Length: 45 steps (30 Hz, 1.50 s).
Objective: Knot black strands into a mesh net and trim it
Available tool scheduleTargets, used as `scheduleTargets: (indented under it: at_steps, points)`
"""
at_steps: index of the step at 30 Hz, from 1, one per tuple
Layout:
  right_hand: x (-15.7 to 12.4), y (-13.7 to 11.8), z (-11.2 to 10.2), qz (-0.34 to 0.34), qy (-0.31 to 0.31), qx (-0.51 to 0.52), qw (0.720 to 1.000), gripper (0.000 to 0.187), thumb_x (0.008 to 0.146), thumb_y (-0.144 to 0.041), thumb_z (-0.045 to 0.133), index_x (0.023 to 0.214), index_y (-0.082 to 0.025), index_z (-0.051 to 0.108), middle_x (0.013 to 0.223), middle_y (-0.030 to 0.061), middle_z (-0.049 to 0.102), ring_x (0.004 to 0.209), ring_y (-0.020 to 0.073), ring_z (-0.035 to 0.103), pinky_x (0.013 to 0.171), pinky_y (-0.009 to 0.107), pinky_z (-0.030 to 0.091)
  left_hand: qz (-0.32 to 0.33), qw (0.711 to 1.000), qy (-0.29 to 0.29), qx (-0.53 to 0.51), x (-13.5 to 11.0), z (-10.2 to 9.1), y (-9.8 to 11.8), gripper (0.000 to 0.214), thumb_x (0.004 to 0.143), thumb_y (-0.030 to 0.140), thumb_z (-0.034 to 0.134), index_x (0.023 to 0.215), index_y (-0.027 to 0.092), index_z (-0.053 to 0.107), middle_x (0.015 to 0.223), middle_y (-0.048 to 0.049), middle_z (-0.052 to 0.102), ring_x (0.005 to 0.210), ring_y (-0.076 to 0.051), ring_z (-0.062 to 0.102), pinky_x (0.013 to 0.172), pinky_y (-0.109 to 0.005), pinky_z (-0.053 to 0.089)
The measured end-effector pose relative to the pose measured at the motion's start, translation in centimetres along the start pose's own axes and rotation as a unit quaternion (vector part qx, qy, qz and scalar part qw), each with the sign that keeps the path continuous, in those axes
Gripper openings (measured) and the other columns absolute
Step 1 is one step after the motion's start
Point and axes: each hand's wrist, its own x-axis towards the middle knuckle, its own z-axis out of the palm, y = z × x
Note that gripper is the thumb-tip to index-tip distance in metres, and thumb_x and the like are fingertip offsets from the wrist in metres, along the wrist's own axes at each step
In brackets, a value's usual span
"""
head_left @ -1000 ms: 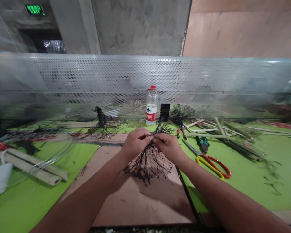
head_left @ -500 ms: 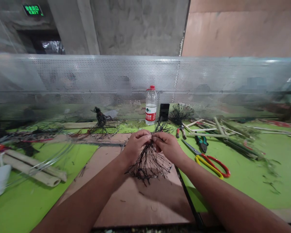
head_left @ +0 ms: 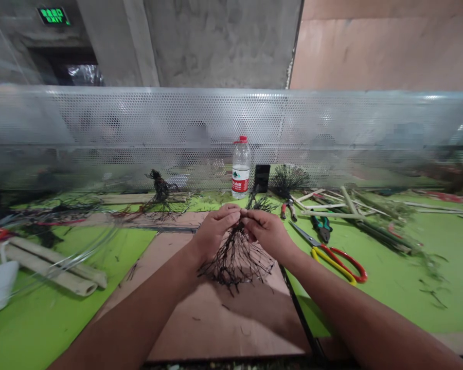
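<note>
Concrete walls (head_left: 216,41) and a plywood panel (head_left: 381,51) rise behind a perforated metal screen (head_left: 139,118), with a green exit sign (head_left: 53,15) high on the left. Below the screen spreads a green tabletop (head_left: 409,293), and a brown board (head_left: 216,318) lies on it in front of the person. Pale rolled tubes (head_left: 50,272) lie to the left, beside loose wire. Thin bamboo sticks (head_left: 355,216) are scattered to the right. Along the back stand a plastic water bottle (head_left: 241,169) with a red cap and a black upright object (head_left: 262,177), flanked by two dark bristly bundles (head_left: 161,190) (head_left: 289,180). Nearest the right hand lie red-and-yellow-handled scissors (head_left: 334,262), green-handled pliers (head_left: 321,228) and red-handled pliers (head_left: 288,208).

Over the board, the left hand (head_left: 216,231) and right hand (head_left: 268,234) meet, fingertips closed in a pinch on the top stems of a black wiry bundle (head_left: 235,262). Its branches fan downward over the board; whether they touch it is hard to tell.
</note>
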Motion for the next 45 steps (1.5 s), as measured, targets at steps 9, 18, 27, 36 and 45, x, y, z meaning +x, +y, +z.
scheduleTargets:
  at_steps: [9,18,27,36,45]
  points:
    - [0.0,0.0,0.0,0.012,0.022,-0.017,1.000,0.028,0.086,-0.028,0.048,0.060,-0.018,0.050,0.049,-0.0038,0.047,0.047,0.0095,0.045,0.049,0.021,0.033,0.316,0.816,-0.083,0.477,0.3,-1.5,0.1,0.043,0.086,0.007,0.041,0.123,0.022,0.056,0.126,-0.0107,0.053,0.117,-0.021,0.048,0.101,-0.042,0.040]
    - [0.0,0.1,0.0,0.052,0.037,0.081,0.995,0.029,0.084,-0.029,0.050,0.057,-0.018,0.049,0.048,-0.0039,0.044,0.044,0.0094,0.044,0.044,0.022,0.033,0.283,0.867,-0.020,0.409,-0.3,0.1,0.6,0.037,0.083,0.007,0.044,0.110,0.019,0.067,0.110,-0.0090,0.063,0.106,-0.019,0.057,0.097,-0.036,0.044]
    - [-0.1,-0.1,0.2,0.082,0.020,0.132,0.988,0.023,0.082,-0.030,0.050,0.063,-0.018,0.054,0.050,-0.0037,0.045,0.042,0.0092,0.043,0.042,0.022,0.035,0.050,0.987,0.097,0.116,0.0,1.0,0.3,0.010,0.065,0.021,0.072,0.073,0.016,0.070,0.074,-0.0025,0.065,0.072,-0.015,0.058,0.072,-0.028,0.046]
    - [-0.1,0.0,0.2,0.065,0.007,0.100,0.993,0.023,0.084,-0.031,0.049,0.065,-0.018,0.056,0.052,-0.0034,0.046,0.044,0.0098,0.043,0.045,0.023,0.033,0.010,0.998,0.061,0.002,0.1,0.9,-0.1,0.032,0.072,0.023,0.066,0.103,0.019,0.063,0.086,-0.0015,0.059,0.079,-0.012,0.054,0.076,-0.025,0.043]
    - [-0.2,0.2,0.2,0.046,0.009,0.067,0.997,0.027,0.083,-0.027,0.049,0.058,-0.019,0.050,0.049,-0.0036,0.045,0.045,0.0098,0.043,0.046,0.023,0.033,0.107,0.973,0.033,0.203,0.4,0.2,0.4,0.013,0.072,0.024,0.069,0.083,0.018,0.071,0.089,-0.0054,0.062,0.086,-0.017,0.056,0.080,-0.028,0.043]
